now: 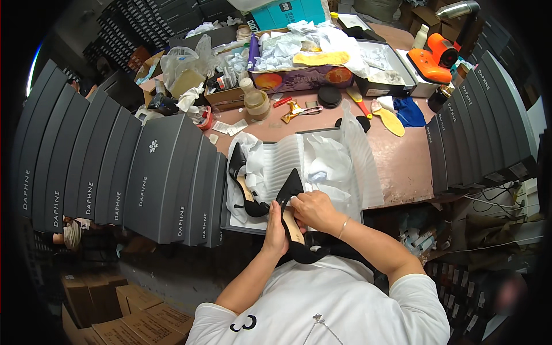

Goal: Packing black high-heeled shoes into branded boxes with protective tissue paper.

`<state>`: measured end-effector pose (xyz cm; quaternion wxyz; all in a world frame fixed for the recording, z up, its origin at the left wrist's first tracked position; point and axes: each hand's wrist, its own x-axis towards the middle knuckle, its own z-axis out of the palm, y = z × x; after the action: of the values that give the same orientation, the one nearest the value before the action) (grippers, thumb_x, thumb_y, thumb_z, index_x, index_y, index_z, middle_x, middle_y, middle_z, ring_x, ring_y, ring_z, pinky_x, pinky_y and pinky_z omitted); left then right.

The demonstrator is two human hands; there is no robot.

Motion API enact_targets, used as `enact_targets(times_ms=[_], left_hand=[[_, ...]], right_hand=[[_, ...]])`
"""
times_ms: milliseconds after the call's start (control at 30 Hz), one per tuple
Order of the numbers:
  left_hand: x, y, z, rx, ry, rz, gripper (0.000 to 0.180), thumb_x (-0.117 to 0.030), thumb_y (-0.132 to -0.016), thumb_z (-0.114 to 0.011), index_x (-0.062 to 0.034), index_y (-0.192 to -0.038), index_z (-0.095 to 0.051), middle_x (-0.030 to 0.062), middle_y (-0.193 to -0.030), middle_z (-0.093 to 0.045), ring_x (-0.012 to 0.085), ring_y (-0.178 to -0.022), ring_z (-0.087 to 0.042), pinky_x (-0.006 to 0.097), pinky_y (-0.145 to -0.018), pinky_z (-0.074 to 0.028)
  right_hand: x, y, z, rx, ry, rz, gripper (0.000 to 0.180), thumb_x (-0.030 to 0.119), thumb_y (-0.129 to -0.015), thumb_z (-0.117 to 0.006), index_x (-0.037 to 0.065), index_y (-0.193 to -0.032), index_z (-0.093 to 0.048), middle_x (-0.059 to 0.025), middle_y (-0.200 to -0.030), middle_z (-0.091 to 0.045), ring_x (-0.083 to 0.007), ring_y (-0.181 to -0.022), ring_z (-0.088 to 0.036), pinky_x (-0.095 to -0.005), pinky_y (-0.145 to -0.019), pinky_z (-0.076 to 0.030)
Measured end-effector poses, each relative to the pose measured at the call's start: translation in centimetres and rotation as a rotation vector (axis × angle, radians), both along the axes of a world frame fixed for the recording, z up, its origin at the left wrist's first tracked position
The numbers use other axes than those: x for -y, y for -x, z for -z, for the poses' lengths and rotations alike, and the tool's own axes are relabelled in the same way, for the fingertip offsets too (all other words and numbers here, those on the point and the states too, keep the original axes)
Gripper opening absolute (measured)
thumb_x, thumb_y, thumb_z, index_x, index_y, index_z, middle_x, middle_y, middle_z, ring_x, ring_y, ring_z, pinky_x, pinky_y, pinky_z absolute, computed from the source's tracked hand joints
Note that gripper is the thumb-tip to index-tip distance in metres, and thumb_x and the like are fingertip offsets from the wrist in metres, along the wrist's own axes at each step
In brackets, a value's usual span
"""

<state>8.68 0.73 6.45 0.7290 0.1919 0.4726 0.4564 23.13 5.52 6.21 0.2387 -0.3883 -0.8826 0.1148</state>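
A black pointed high-heeled shoe [291, 185] is held over the near edge of the open shoe box, toe pointing away from me. My left hand [276, 232] is closed around its left side. The fingers of my right hand [315, 211] are curled together at the opening behind the toe; a bit of white shows at the fingertips, too small to name. A matching black shoe [237, 162] lies on its side in the left part of the box [223, 201], on white tissue paper [256, 172]. A ribbed white foam sheet [282, 158] lies beside it.
Stacked grey shoe boxes [158, 178] flank the left, with more boxes [480, 126] on the right. Behind stand a glass jar [257, 104], a brush [359, 102], yellow insoles [388, 119], a paper-filled carton [287, 80] and an orange device [430, 64]. Brown cartons [135, 328] sit lower left.
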Motion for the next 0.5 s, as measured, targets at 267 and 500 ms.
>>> enact_targets(times_ms=[267,500], left_hand=[[-1.6,1.4,0.0,0.002,0.035,-0.117,0.074,-0.073,-0.090,-0.026,-0.0073,-0.105,-0.056,0.0059,-0.069,-0.056,0.0167,-0.057,-0.056,0.029,-0.054,-0.050],[0.2,-1.4,2.5,0.124,-0.215,-0.269,0.069,-0.059,-0.098,-0.028,-0.0081,-0.144,-0.024,0.0083,-0.144,-0.033,0.0194,-0.133,-0.033,0.033,-0.110,-0.028]], right_hand=[[-1.0,-5.0,-4.5,0.033,-0.013,0.261,0.017,0.014,-0.075,-0.067,0.003,-0.086,-0.059,-0.0130,-0.073,-0.061,-0.0323,-0.071,-0.062,-0.0411,-0.067,-0.048],[-1.7,2.3,0.9,-0.143,0.181,-0.235,0.035,0.035,-0.097,-0.041,0.004,-0.105,-0.053,-0.0213,-0.092,-0.052,-0.0396,-0.092,-0.048,-0.0597,-0.098,-0.026]])
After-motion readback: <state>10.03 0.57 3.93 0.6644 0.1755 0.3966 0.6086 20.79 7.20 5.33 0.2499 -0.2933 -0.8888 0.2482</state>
